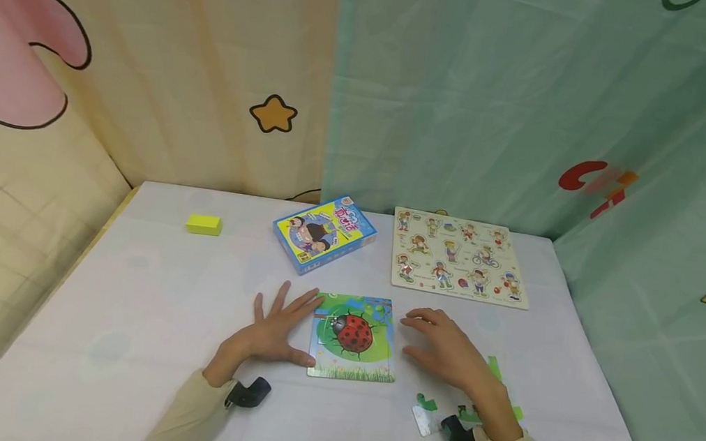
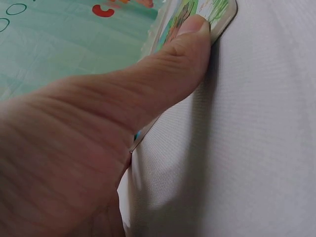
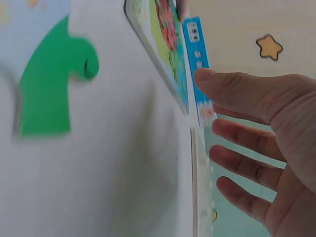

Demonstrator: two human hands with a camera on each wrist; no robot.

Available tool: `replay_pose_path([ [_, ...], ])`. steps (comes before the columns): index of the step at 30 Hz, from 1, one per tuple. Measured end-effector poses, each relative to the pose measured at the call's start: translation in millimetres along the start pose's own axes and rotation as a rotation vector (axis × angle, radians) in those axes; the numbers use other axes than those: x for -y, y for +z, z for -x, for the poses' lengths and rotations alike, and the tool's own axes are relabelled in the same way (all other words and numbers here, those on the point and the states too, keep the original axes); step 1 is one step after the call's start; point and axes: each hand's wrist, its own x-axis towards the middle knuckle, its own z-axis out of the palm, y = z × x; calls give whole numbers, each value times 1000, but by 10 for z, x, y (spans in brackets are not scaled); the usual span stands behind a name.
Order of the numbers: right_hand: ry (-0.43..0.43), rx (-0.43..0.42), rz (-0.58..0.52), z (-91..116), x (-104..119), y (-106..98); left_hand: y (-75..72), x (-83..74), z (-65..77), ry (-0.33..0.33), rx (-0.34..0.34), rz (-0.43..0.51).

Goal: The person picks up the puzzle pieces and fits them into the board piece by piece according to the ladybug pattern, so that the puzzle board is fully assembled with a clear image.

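Head view: ladybug puzzle (image 1: 354,337) lies between unclenched hands (image 1: 275,329) (image 1: 445,347), the left touching it.

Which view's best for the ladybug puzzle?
Head: it shows the ladybug puzzle from above, nearly whole, with the left hand covering only bits of its left edge. The left wrist view gives just a part, cut off at the top and partly behind that hand. The right wrist view has it steeply slanted, also cut off at the top.

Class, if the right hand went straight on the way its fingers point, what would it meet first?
Probably the ladybug puzzle, though the right hand might pass over it; its height is unclear.
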Motion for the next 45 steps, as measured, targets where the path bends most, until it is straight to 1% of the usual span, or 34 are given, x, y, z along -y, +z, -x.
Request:
replay_pose_path([
  [6,78,-36,36,263,-259,-86,1,-11,0,3,-7,-5],
  [9,121,-31,39,406,-390,-142,2,-12,5,-1,-4,-5],
  [17,231,10,13,710,-705,-272,-17,-24,29,-8,-8,11],
  [22,269,70,-40,866,-834,-322,-6,-23,23,-6,2,13],
  [26,253,91,-107,937,-932,-361,11,-19,14,-6,3,12],
  [31,221,67,-145,955,-1075,-380,24,-10,5,-3,-4,9],
  [35,203,47,-162,959,-1132,-362,8,-16,9,-4,-1,14],
  [42,157,-55,-158,997,-1170,-296,-8,-24,10,-2,-1,13],
  [45,150,-74,-171,1010,-1170,-285,-8,-26,12,-1,-1,12],
])
